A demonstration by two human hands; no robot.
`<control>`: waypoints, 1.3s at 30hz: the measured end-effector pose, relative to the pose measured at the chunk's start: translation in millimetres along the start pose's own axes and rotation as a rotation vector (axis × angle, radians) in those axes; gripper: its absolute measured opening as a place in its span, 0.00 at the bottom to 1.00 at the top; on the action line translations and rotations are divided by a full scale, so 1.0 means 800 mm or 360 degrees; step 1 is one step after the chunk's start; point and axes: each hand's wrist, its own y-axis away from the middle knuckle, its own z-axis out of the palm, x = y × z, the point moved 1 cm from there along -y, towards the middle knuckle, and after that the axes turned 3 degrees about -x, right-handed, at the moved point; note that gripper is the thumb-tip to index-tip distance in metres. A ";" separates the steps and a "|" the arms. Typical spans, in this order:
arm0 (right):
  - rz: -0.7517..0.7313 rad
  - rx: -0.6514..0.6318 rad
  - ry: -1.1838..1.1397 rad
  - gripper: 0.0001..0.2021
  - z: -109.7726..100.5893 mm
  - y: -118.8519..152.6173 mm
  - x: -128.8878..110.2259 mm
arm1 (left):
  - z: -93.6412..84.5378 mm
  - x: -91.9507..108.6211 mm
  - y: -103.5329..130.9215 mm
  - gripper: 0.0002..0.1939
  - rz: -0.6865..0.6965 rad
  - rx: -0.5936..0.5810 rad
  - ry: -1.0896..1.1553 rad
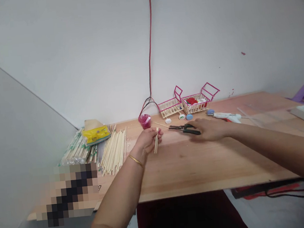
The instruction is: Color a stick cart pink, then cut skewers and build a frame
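My left hand is closed around a few short wooden sticks, held upright over the table. To its right, my right hand grips the dark handles of a pair of pliers, whose jaws point left, towards my left hand. The pliers lie low over the tabletop, and part of the handles is hidden under my fingers. A single thin stick lies just beyond the two hands. Behind my left hand stands a magenta plastic cup.
Loose chopsticks lie left, beside wrapped bundles and a yellow packet. Two small stick-built carts stand against the wall. A white glue gun lies right, and a red-black cable hangs down.
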 end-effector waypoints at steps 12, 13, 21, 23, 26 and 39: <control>-0.0195 0.0701 -0.0131 0.23 0.031 -0.016 -0.021 | 0.016 -0.011 -0.001 0.08 0.0535 0.0069 0.0230; -0.0295 0.0636 -0.0304 0.22 0.030 -0.023 -0.035 | 0.018 -0.011 0.000 0.10 0.0560 0.0067 0.0227; -0.0516 0.0213 -0.1016 0.16 0.065 -0.065 -0.077 | 0.009 -0.018 -0.007 0.12 0.0748 0.0118 -0.0202; -0.0547 0.0141 -0.1078 0.16 0.068 -0.065 -0.074 | 0.004 -0.019 -0.012 0.11 0.0803 0.0150 -0.0377; -0.0567 0.0036 -0.1160 0.16 0.067 -0.059 -0.072 | 0.002 -0.017 -0.011 0.12 0.0848 0.0173 -0.0595; -0.0587 0.0478 -0.0629 0.08 0.077 -0.055 -0.079 | -0.001 0.027 0.026 0.15 0.1472 0.0873 -0.1228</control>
